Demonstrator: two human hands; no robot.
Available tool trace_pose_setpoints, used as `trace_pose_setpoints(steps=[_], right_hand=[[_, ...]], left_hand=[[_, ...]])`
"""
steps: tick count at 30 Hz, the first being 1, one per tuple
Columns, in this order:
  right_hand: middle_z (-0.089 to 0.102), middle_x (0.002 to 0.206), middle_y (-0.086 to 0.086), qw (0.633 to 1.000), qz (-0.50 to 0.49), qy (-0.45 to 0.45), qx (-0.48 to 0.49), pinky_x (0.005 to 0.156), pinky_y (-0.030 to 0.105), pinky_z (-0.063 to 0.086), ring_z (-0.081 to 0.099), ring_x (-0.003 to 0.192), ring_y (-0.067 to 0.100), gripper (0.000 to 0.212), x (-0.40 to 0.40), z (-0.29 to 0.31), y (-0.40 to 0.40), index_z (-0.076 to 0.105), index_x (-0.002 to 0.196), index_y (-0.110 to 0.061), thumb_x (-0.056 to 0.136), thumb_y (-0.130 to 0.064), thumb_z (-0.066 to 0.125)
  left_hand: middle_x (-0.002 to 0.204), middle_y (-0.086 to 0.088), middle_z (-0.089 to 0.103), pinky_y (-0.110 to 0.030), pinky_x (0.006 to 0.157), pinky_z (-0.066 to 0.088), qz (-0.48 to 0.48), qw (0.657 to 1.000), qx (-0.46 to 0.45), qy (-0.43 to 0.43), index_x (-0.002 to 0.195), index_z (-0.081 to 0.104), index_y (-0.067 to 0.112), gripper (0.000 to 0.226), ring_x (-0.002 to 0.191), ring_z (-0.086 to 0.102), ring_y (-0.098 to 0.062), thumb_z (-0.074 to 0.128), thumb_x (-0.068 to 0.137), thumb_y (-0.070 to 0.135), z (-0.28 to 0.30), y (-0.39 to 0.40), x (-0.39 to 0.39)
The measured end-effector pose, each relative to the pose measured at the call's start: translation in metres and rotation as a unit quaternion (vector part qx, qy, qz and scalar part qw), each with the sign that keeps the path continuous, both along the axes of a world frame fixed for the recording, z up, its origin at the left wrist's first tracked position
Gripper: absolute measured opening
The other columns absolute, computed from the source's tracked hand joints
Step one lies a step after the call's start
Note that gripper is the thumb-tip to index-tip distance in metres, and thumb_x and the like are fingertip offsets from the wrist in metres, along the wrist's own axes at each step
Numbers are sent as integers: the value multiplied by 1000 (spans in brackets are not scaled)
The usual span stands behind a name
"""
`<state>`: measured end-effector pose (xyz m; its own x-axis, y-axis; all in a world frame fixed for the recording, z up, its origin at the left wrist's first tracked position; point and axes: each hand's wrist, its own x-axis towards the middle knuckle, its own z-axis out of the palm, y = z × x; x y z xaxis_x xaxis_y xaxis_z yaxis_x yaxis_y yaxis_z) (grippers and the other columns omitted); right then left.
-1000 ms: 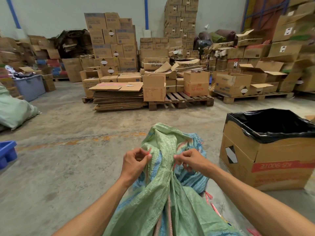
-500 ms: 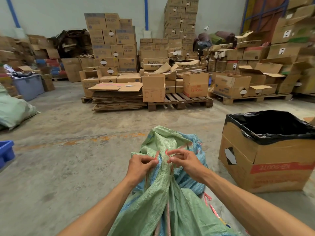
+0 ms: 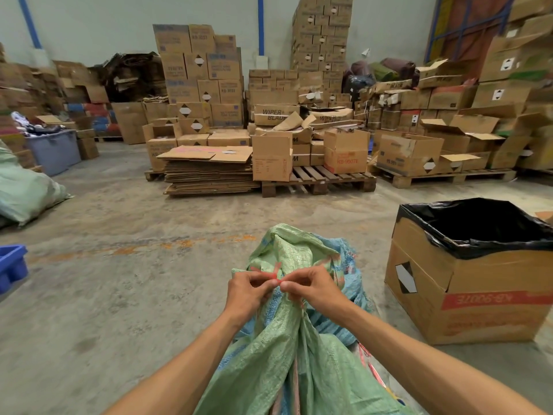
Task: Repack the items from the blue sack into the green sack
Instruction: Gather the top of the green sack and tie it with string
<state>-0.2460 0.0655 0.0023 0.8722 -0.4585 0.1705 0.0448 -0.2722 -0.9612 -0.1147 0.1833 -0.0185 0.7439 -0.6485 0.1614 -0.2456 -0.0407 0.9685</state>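
Green sack (image 3: 287, 348) stood on the floor in front of the person, neck bunched, blue sack (image 3: 344, 283) just behind it. Left hand (image 3: 248, 292) and right hand (image 3: 314, 290) each had a grip pinching the red string (image 3: 270, 272) at the neck. Woven plastic looked soft, slippery, probably bulky; best held at the gathered neck.

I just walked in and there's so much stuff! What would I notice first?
Right in front, two hands, the left hand and right hand, pinch a red string at the bunched neck of a green sack, with a blue sack behind it. On the right stands a cardboard box with a black liner. Stacked cardboard boxes fill the back.
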Motion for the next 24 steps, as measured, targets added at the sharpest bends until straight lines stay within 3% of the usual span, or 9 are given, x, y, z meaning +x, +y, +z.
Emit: trace_pose_setpoints(steps=[3, 5, 10, 15, 18, 24], right_hand=[[70, 65, -6, 1000, -24, 6, -8, 57, 16, 45, 58, 57, 2, 11, 5, -2, 5, 78, 95, -7, 85, -12, 75], [72, 70, -3, 998, -54, 4, 15, 59, 18, 49, 60, 63, 8, 12, 7, -2, 4, 78, 95, -8, 84, -13, 76], [70, 67, -1, 995, -70, 11, 74, 55, 23, 48, 57, 57, 12, 9, 7, -1, 3, 77, 92, -10, 84, -13, 77], [65, 65, 2, 995, -52, 38, 81, 46, 27, 44, 51, 51, 12, 17, 5, 0, 3, 76, 94, -7, 85, -21, 77], [64, 63, 0, 993, -51, 47, 91, 46, 25, 45, 51, 50, 11, 20, 5, 1, 3, 74, 100, -8, 84, -20, 77], [68, 70, 2, 994, -67, 49, 70, 53, 25, 47, 52, 53, 10, 21, 7, -1, 0, 76, 100, -11, 82, -21, 79]], left_hand=[[79, -13, 76, -24, 68, 58, 1, 998, -50, 30, 99, 73, 7, 23, 77, 73, -22, 79, 77, 2, 1, 2, 0], [78, -18, 74, -26, 67, 59, -4, 996, -73, 43, 99, 68, 4, 27, 71, 71, -23, 81, 75, -1, 3, 5, 1], [72, -16, 71, -35, 69, 59, -34, 996, -79, 29, 90, 58, -2, 34, 67, 68, -24, 83, 69, -5, 3, 10, 3], [80, -30, 68, -39, 69, 60, -56, 995, -80, 20, 82, 54, 0, 35, 71, 70, -29, 83, 66, -9, 4, 10, 3], [81, -30, 68, -36, 68, 60, -56, 996, -73, 14, 91, 52, -10, 40, 74, 72, -31, 83, 66, -10, 3, 10, 4], [77, -22, 72, -31, 66, 59, -71, 996, -45, -32, 87, 48, 0, 44, 75, 74, -29, 86, 64, -7, 6, 11, 2]])
